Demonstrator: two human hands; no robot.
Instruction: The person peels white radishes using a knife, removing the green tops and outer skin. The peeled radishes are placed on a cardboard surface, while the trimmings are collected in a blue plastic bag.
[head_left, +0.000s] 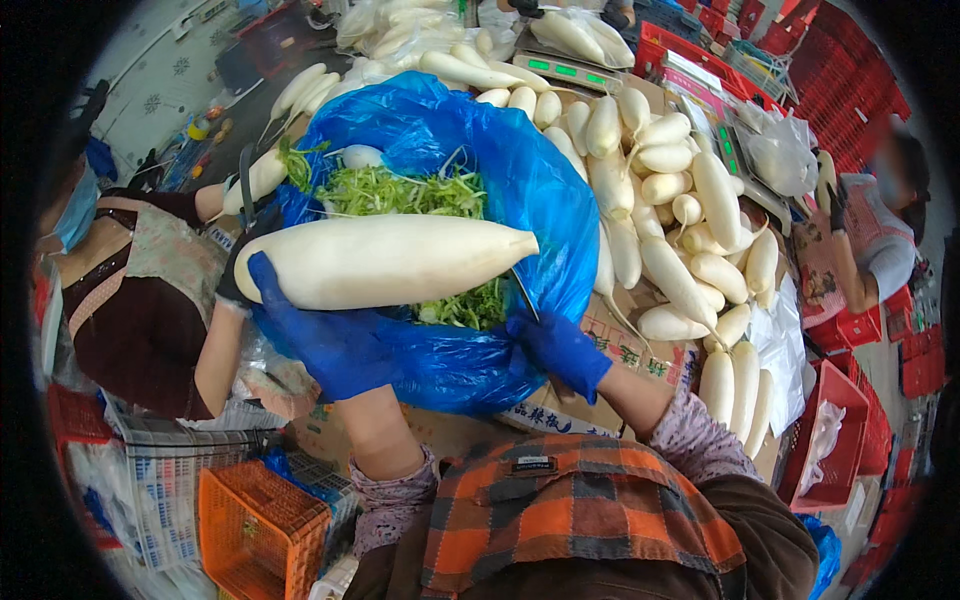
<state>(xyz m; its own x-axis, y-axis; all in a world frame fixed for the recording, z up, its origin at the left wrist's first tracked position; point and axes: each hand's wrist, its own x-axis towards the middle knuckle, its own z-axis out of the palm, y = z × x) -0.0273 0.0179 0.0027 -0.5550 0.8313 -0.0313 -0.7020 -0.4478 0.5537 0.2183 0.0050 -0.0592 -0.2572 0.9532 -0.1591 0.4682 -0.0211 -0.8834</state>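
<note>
A large white daikon radish (382, 261) lies across my left hand (322, 337), which wears a blue glove and has its thumb over the root's thick end. My right hand (562, 349), gloved in blue too, is closed on a knife (525, 294) whose dark, thin blade points up towards the radish's narrow tip. Below the radish, a blue plastic bag (551, 180) stands with its mouth spread wide around chopped green tops (409, 193). A small white piece of radish (362, 156) rests at the bag's far left edge. The knife's handle is hidden in my right glove.
Many trimmed daikon radishes (667, 180) are heaped at the right. Behind them stand digital scales (566, 70). A co-worker (139, 300) at the left holds a leafy radish (259, 180); another person (862, 232) stands at the right. An orange crate (259, 532) sits low at the left.
</note>
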